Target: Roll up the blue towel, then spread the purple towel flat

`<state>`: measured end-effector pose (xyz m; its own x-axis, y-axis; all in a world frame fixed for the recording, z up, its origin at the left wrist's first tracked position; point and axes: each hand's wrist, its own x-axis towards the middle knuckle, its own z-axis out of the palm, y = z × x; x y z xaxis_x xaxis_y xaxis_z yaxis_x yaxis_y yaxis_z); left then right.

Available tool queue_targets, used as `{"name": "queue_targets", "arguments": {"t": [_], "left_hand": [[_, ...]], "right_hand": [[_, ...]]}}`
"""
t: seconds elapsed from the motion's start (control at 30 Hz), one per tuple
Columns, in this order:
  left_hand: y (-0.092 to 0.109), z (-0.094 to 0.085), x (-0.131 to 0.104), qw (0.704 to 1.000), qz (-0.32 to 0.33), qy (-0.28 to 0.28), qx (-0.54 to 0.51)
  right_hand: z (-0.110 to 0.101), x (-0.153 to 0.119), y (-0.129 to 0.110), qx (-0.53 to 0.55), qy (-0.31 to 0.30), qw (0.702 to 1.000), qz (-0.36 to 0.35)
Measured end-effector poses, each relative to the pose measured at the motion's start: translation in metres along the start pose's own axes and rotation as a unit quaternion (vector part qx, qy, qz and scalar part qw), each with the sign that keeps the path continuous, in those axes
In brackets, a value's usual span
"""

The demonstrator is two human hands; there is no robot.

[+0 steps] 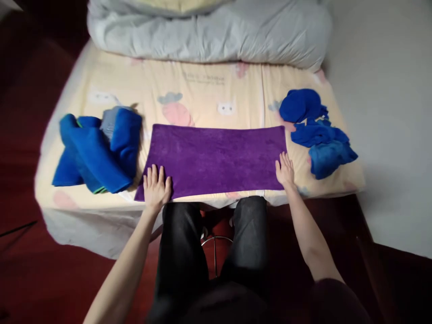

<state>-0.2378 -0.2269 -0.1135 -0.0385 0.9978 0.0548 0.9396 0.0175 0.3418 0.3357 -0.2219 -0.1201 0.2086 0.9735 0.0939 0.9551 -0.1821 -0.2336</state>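
Observation:
A purple cloth (pixel 219 157) lies spread flat, its long sides running left to right, near the front edge of the bed. My left hand (pixel 156 186) rests palm down on its lower left corner with fingers spread. At the cloth's right edge, my right hand (pixel 285 171) lies flat, fingers stretched out and partly over the purple fabric. Neither hand grips anything. Blue cloths (pixel 97 155), with a grey one (pixel 108 123) among them, form a loose pile left of the purple cloth.
Crumpled blue cloths (pixel 326 146) and a rounded blue one (pixel 300 104) lie at the right. A grey quilt (pixel 209 38) sits across the back of the patterned bed sheet (pixel 205 103). A pale wall (pixel 388 135) stands at the right; my legs are below the front edge.

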Motion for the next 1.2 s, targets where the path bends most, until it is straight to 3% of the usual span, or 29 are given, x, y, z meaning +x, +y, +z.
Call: {"name": "queue_targets", "arguments": {"t": [0.2,0.37,0.47,0.57,0.63,0.7,0.73,0.8,0.9,1.07,1.13,1.2], "left_hand": [[-0.014,0.0,-0.045,0.999,-0.038,0.032,-0.001],[-0.025,0.006,-0.081,0.998,-0.053,0.043,-0.003],[-0.022,0.009,-0.115,0.998,-0.062,0.013,-0.004],[-0.007,0.011,-0.155,0.999,-0.037,-0.021,-0.001],[0.008,0.01,-0.178,0.999,-0.019,-0.021,0.021],[0.026,0.004,-0.193,0.998,-0.023,-0.021,0.052],[0.034,0.0,-0.197,0.997,-0.028,-0.027,0.066],[0.049,-0.008,-0.197,0.995,-0.035,-0.043,0.084],[0.065,-0.014,-0.19,0.993,-0.031,-0.064,0.097],[0.08,-0.013,-0.184,0.991,-0.018,-0.075,0.112],[0.082,-0.012,-0.183,0.991,-0.019,-0.076,0.113],[0.081,-0.013,-0.182,0.991,-0.023,-0.078,0.109]], "right_hand": [[-0.021,-0.078,0.041,-0.01,0.004,1.0,0.03],[-0.034,-0.101,0.042,-0.002,-0.021,0.994,0.104],[-0.037,-0.106,0.011,0.032,0.024,0.989,0.144],[-0.029,-0.128,-0.044,0.104,0.083,0.984,0.123],[-0.018,-0.153,-0.088,0.167,0.079,0.98,0.079],[-0.005,-0.183,-0.132,0.236,0.027,0.971,0.001],[0.003,-0.199,-0.153,0.286,-0.013,0.957,-0.037],[0.018,-0.225,-0.192,0.418,-0.084,0.903,-0.043],[0.035,-0.243,-0.236,0.604,-0.161,0.78,0.022],[0.037,-0.224,-0.265,0.769,-0.133,0.607,0.152],[0.034,-0.213,-0.266,0.801,-0.116,0.554,0.195],[0.033,-0.204,-0.266,0.814,-0.102,0.524,0.229]]}}
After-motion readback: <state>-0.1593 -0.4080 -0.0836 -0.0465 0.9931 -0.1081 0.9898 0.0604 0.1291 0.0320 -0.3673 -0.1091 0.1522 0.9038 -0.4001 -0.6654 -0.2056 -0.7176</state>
